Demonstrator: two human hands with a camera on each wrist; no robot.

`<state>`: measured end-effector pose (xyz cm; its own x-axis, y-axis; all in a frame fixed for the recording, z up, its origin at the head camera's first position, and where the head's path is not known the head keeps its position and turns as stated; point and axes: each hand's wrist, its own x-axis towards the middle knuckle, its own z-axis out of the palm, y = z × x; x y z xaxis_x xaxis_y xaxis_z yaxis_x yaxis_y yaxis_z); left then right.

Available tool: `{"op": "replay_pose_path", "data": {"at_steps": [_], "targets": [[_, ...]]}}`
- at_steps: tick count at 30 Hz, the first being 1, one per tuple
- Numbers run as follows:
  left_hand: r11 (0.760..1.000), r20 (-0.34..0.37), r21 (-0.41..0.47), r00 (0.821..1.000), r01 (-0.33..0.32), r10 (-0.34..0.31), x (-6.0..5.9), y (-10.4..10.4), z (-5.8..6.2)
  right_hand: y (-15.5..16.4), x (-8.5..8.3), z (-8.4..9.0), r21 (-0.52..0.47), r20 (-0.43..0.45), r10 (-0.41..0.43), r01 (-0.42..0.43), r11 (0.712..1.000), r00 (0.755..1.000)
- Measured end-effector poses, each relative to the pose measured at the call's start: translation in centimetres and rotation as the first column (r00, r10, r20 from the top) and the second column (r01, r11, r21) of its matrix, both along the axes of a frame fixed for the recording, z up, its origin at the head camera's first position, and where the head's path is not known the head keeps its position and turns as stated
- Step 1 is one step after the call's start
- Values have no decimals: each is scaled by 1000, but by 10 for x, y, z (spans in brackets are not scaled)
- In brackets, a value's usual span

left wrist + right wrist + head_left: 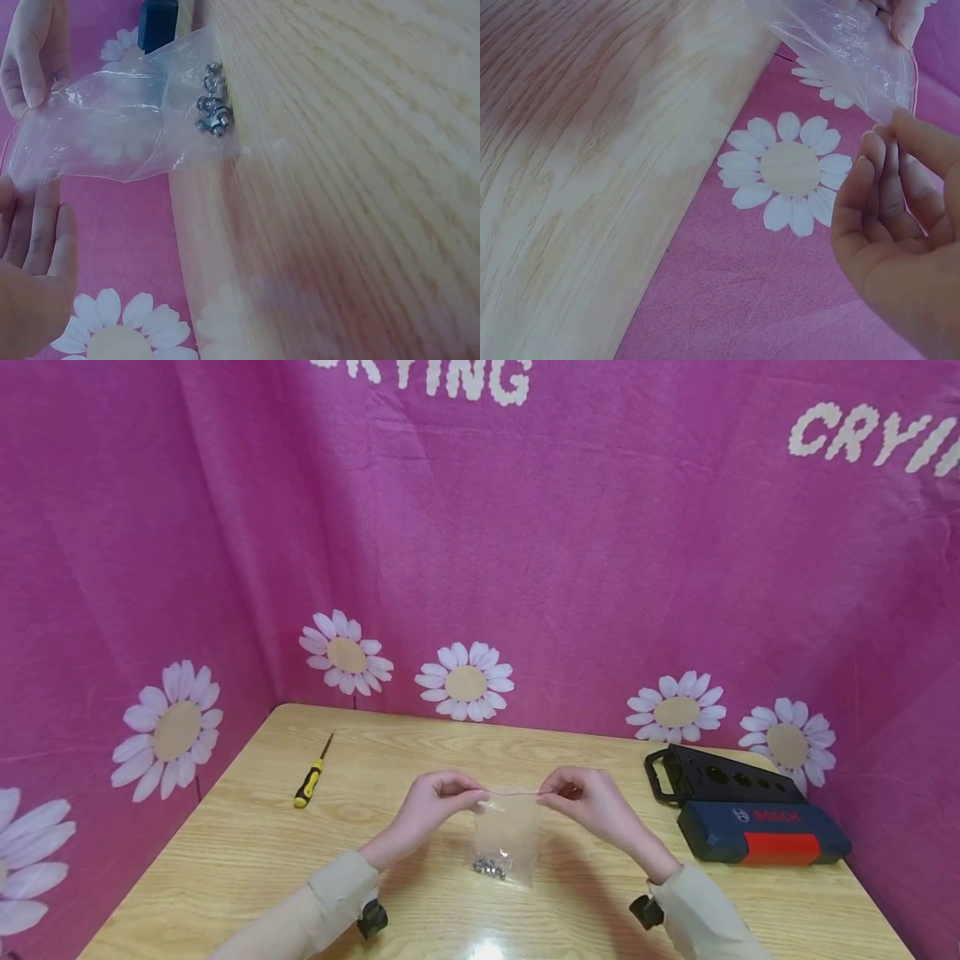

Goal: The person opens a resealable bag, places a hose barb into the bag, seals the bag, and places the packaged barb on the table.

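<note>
A clear zip bag (507, 835) hangs upright between the two hands, its reddish top edge stretched level. Small metal screws or bolts (214, 101) lie gathered in its bottom, close over the table. My left hand (438, 806) pinches one top corner between thumb and fingers. At the opposite corner my right hand (588, 802) pinches the same edge. In the right wrist view, the thumb and index finger of the right hand (900, 202) meet at the bag's corner (855, 60), with the other fingers loosely curled.
A yellow and black screwdriver (311, 777) lies at the left of the wooden table (225, 877). On the right sit a dark blue and red Bosch case (765, 833) and a black holder with round holes (727, 777). Pink cloth (525, 568) with daisies hangs behind.
</note>
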<state>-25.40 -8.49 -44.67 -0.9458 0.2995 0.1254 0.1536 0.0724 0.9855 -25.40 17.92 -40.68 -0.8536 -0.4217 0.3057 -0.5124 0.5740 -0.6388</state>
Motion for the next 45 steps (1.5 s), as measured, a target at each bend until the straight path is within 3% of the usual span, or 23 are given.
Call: {"op": "replay_pose_path", "data": {"at_steps": [15,24,39,45], "targets": [[996,-39,-57,997,-66,63,2,4,12,1,0,0,1,-78,-10,11,1000,997],[995,-35,-56,996,-85,83,2,7,11,-9,0,-5,-94,-58,5,-10,995,998],[998,-51,-10,997,-60,60,3,11,10,-17,2,-8,-90,-71,14,-20,996,997],[999,-54,-9,998,-45,44,3,13,10,-20,1,-8,-75,-118,22,-31,997,993]]}}
